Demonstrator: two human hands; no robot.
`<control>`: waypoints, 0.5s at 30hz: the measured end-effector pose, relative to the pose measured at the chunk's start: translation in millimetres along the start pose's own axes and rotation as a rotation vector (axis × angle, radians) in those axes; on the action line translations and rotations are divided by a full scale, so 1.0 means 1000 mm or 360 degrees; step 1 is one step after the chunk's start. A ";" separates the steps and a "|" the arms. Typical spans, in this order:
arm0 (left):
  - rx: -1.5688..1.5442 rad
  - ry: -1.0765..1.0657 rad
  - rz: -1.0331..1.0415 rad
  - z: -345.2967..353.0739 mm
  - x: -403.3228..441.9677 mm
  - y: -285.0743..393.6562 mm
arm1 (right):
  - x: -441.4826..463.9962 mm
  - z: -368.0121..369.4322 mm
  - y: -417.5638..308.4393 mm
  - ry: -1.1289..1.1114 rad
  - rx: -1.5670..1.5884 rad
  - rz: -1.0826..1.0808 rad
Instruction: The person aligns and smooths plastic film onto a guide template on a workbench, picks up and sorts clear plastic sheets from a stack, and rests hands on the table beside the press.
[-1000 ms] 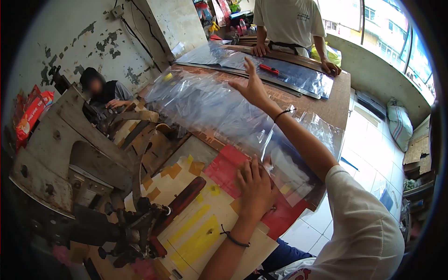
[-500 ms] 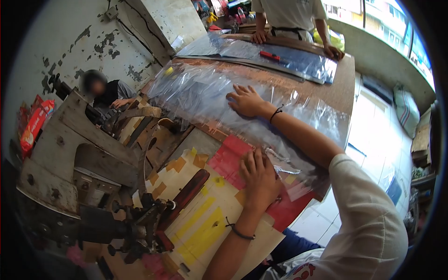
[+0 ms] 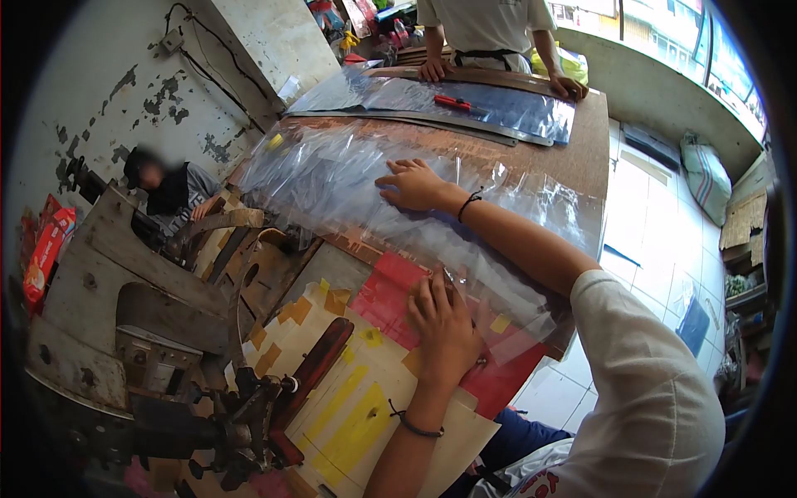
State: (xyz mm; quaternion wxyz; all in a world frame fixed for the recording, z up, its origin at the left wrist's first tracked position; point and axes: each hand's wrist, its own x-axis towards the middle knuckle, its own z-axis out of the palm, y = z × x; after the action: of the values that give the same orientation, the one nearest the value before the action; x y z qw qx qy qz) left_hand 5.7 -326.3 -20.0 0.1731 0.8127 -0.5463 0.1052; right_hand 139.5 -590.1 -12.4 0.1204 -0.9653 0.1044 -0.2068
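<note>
A long, wrinkled clear plastic sheet (image 3: 332,166) stretches across the wooden table. My right hand (image 3: 411,184) lies on it with the fingers spread, pressing over a bluish area. Lower down, my left hand (image 3: 444,328) is at the sheet's near corner, over a red panel (image 3: 386,290). Its fingers are bent and seem to pinch a bunched bit of the plastic; the thumb is hidden. Beneath my left wrist is a cream board (image 3: 365,415) with yellow and brown tape patches.
A metal machine (image 3: 149,307) with a dark red bar (image 3: 320,373) stands at left. Farther back, blue plastic-covered panels (image 3: 498,116) carry a red cutter (image 3: 455,103). One person (image 3: 486,25) leans on the far table edge; another (image 3: 170,191) sits by the wall.
The view has shifted slightly, moving the scene left. Shiny crumpled plastic beside my left hand now lies flatter. Both hands stay at about the same spots on the sheet.
</note>
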 end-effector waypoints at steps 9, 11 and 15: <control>-0.0016 0.0064 0.0021 -0.001 0.001 -0.001 | 0.000 -0.002 0.001 0.0012 -0.0018 -0.0042; -0.0029 0.0073 0.0016 -0.001 0.002 -0.001 | 0.001 -0.004 0.001 0.0000 -0.0028 -0.0045; -0.0028 0.0069 0.0011 0.000 0.001 -0.002 | -0.001 -0.006 0.000 -0.0005 -0.0020 -0.0038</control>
State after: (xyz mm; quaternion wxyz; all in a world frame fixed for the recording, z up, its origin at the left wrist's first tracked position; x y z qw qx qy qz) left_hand 8.0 -326.6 -20.2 0.1918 0.8068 -0.5461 0.1186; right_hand 136.4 -590.6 -7.8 0.1121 -0.9676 0.0941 -0.2059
